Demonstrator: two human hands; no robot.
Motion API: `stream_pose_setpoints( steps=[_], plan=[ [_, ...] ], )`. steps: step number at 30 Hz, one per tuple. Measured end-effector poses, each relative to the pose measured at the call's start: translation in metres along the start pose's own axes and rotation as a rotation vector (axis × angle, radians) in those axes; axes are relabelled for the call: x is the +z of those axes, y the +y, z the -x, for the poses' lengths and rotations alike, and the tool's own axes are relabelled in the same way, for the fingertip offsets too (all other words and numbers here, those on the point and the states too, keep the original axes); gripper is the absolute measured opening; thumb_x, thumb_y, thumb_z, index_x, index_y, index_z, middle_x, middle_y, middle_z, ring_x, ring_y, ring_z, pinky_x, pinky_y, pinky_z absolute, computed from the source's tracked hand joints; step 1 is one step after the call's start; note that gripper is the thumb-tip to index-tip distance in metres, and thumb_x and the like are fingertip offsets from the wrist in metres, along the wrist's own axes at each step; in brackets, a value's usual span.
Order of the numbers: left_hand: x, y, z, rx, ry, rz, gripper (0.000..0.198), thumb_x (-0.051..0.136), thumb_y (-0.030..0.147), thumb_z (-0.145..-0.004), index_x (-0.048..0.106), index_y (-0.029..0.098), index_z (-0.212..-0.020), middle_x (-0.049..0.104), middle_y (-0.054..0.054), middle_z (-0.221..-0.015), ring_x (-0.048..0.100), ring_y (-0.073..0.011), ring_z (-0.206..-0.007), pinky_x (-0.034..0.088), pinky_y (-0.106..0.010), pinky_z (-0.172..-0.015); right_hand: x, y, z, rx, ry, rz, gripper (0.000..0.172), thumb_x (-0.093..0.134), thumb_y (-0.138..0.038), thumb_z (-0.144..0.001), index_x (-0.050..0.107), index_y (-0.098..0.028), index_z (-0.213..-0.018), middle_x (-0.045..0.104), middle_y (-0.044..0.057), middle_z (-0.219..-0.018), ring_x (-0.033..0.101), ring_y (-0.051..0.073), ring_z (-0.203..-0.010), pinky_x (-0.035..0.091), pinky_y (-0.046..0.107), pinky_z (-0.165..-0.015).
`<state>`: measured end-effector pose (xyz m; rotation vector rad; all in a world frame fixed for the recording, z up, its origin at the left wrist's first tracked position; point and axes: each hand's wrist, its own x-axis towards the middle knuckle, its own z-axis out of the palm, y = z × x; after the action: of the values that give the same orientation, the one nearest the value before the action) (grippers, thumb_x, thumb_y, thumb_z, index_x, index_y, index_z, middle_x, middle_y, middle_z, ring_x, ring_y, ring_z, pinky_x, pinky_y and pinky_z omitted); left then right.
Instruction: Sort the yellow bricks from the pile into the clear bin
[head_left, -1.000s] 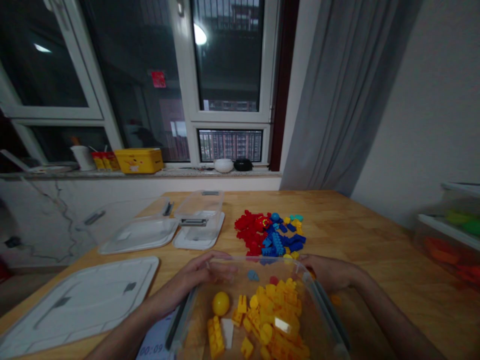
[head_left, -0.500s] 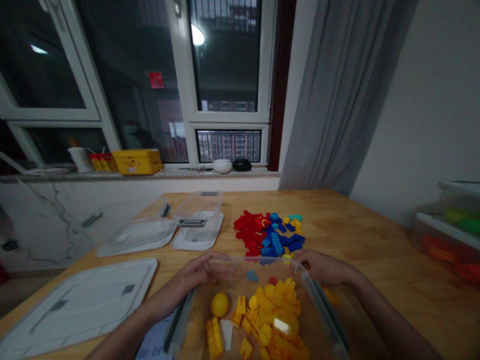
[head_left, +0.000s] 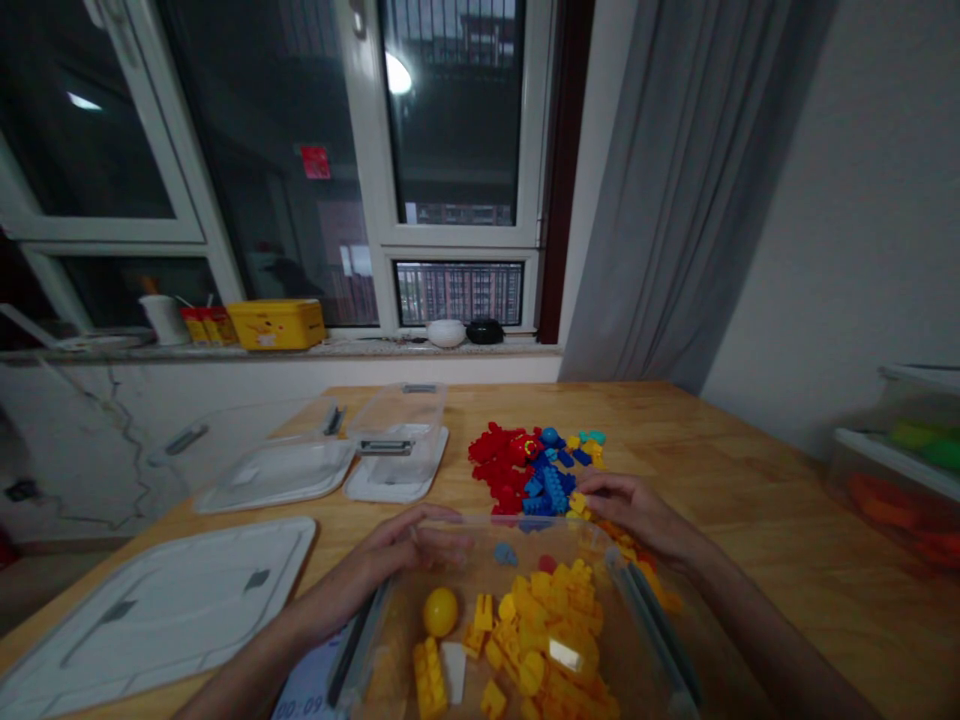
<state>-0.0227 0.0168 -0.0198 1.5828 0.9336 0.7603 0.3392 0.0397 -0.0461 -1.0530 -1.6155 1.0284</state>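
Observation:
A clear plastic box (head_left: 390, 600) stands in front of me, with a heap of yellow building blocks (head_left: 555, 640), a yellow ball (head_left: 440, 611) and a white piece (head_left: 454, 670) inside. My left hand (head_left: 416, 540) grips its far left corner, fingers over the rim. Beyond the box's far right corner, my right hand (head_left: 630, 510) has its fingers curled together at a small yellow block (head_left: 578, 504), beside a pile of blue blocks (head_left: 551, 490). Red blocks (head_left: 499, 465) lie left of the blue ones. More yellow blocks (head_left: 637, 555) are partly hidden under my right hand.
At left lie a large white lid (head_left: 172, 600) and two smaller clear boxes (head_left: 401, 415) on white lids. Stacked bins (head_left: 900, 480) with coloured pieces stand at the right edge. A yellow box (head_left: 276, 324) sits on the windowsill.
My right hand has moved from behind the box's far right corner, up and slightly left, to the yellow block by the blue pile. My left hand and the box stay in place.

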Motion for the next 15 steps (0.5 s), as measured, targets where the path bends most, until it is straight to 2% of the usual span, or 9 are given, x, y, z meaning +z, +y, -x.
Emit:
stream_pose_setpoints(
  steps=[5, 7, 12, 15],
  plan=[
    [0.003, 0.007, 0.003, 0.005, 0.003, -0.020, 0.040, 0.063, 0.030, -0.081, 0.070, 0.024, -0.120, 0.073, -0.003, -0.129, 0.057, -0.0343, -0.128, 0.037, -0.045, -0.112, 0.010, -0.008, 0.009, -0.058, -0.315, -0.090, 0.040, 0.083, -0.058, -0.069, 0.079, -0.021, -0.085, 0.062, 0.006, -0.109, 0.059, 0.022, -0.106, 0.046, 0.037, -0.097],
    [0.004, 0.009, 0.003, 0.006, 0.006, -0.020, 0.039, 0.063, 0.030, -0.081, 0.071, 0.023, -0.118, 0.073, -0.003, -0.127, 0.057, -0.0343, -0.127, 0.039, -0.044, -0.110, 0.012, -0.008, 0.010, -0.053, -0.389, -0.082, 0.038, 0.084, -0.056, -0.068, 0.079, -0.022, -0.086, 0.061, 0.007, -0.116, 0.058, 0.024, -0.113, 0.043, 0.039, -0.102],
    [0.004, 0.010, 0.002, -0.015, -0.022, -0.007, 0.039, 0.063, 0.032, -0.083, 0.069, 0.024, -0.120, 0.076, -0.002, -0.123, 0.061, -0.0336, -0.124, 0.041, -0.042, -0.108, 0.012, -0.008, 0.008, -0.075, -0.442, -0.110, 0.043, 0.085, -0.056, -0.066, 0.079, -0.024, -0.092, 0.061, 0.008, -0.122, 0.056, 0.026, -0.121, 0.039, 0.042, -0.107],
    [0.004, 0.009, 0.003, -0.005, -0.010, -0.017, 0.038, 0.063, 0.031, -0.083, 0.070, 0.025, -0.120, 0.075, -0.001, -0.124, 0.059, -0.0327, -0.125, 0.041, -0.041, -0.109, 0.011, -0.008, 0.007, -0.090, -0.374, -0.118, 0.043, 0.082, -0.058, -0.070, 0.078, -0.024, -0.096, 0.064, 0.008, -0.118, 0.057, 0.026, -0.118, 0.042, 0.041, -0.104]
  ],
)
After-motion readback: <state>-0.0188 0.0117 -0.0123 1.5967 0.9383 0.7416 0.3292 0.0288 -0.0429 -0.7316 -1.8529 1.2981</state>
